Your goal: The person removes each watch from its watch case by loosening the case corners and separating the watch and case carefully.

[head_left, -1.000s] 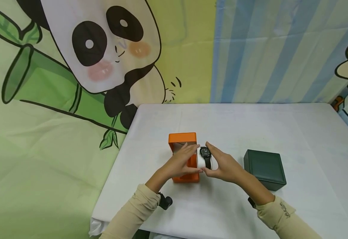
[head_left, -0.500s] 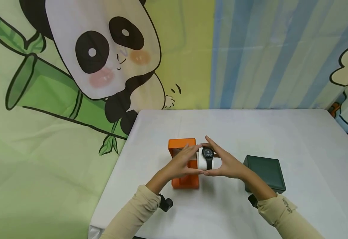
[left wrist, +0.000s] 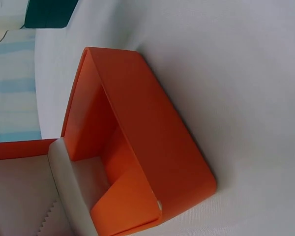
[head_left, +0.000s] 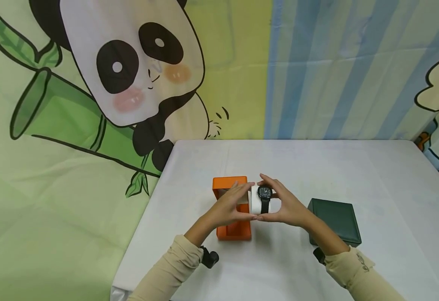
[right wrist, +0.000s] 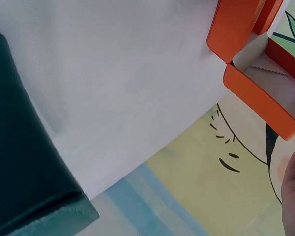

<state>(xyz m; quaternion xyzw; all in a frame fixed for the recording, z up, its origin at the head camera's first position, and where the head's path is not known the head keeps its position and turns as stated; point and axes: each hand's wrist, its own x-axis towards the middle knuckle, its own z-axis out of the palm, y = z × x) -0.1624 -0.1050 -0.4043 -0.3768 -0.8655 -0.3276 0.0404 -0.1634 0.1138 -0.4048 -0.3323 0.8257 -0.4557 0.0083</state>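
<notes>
Thumb and fingers stand wide apart on the left hand (head_left: 227, 207) and right hand (head_left: 288, 207), together gripping a white cushion (head_left: 255, 201) at 12 and 6 o'clock. Around it wraps a black watch (head_left: 265, 192), dial toward 12, strap running to 6. At 9 o'clock sits an open orange box (head_left: 238, 230), also lengthwise 12 to 6, partly hidden by the left hand; between 3 and 4, a green box (head_left: 335, 221). White tablecloth (head_left: 306, 167) stretches beyond the hands to the far edge at 12.

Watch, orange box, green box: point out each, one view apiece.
Watch (head_left: 265, 192): head view, on the dial.
Orange box (left wrist: 150, 130): left wrist view, on an outer side wall.
Green box (head_left: 337, 220): head view, on the top of the lid.
</notes>
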